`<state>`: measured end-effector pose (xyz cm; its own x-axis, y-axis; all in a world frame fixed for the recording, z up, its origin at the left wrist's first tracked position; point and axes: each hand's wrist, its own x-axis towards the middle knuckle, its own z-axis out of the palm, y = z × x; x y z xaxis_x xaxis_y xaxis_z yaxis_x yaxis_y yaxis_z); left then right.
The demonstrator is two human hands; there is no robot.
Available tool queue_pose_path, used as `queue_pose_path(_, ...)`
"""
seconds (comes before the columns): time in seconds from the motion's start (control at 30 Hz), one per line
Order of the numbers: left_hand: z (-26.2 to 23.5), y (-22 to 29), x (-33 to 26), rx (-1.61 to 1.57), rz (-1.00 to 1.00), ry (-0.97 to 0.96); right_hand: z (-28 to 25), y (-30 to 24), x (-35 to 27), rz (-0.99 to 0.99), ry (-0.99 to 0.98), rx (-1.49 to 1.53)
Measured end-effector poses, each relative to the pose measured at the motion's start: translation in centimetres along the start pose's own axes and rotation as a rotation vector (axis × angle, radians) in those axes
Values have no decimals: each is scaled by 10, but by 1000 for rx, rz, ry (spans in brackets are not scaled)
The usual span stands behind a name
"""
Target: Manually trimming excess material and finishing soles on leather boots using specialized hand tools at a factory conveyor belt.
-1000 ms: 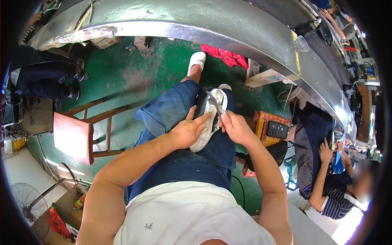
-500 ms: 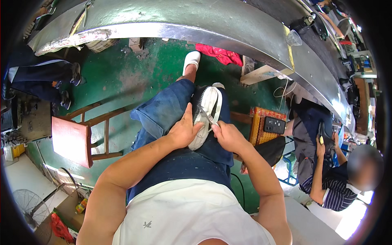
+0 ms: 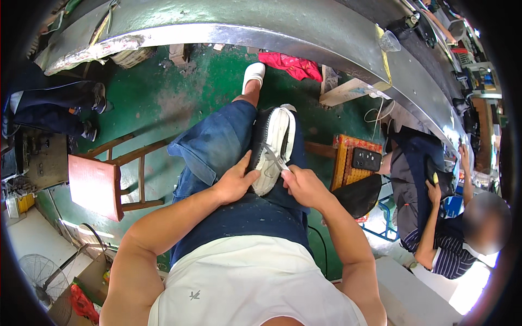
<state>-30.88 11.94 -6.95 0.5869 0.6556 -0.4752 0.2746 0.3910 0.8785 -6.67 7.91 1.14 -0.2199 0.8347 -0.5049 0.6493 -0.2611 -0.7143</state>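
A black shoe (image 3: 283, 126) with a white, stitched underside facing up rests across my lap on the blue denim. My left hand (image 3: 235, 182) grips its black side edge, with the thumb over the white face near the shoe's lower end. In my right hand (image 3: 304, 187) is a slim silvery metal tool (image 3: 274, 155), held between thumb and fingers. Its far end lies against the white underside, pointing up and left. The frames do not show clearly what kind of tool this is.
A long metal-edged bench (image 3: 228, 35) curves across the far side. On the left stands a wooden stool (image 3: 95, 185); on the right, a phone (image 3: 366, 159) lies on a woven seat (image 3: 343, 163). A co-worker (image 3: 448, 244) sits at far right. A fan (image 3: 43, 277) stands lower left.
My left hand has shifted slightly down and left along the shoe. The tool stays against the white underside. The co-worker at right has spread their hands apart.
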Motion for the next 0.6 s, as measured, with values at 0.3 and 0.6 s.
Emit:
queue_pose_path(0.3, 2, 44, -4, 368, -83, 43, 23, 31, -11, 26, 57, 138)
queue_pose_path(0.6, -82, 89, -14, 133, 168, 90, 39, 39, -39, 0, 213, 218)
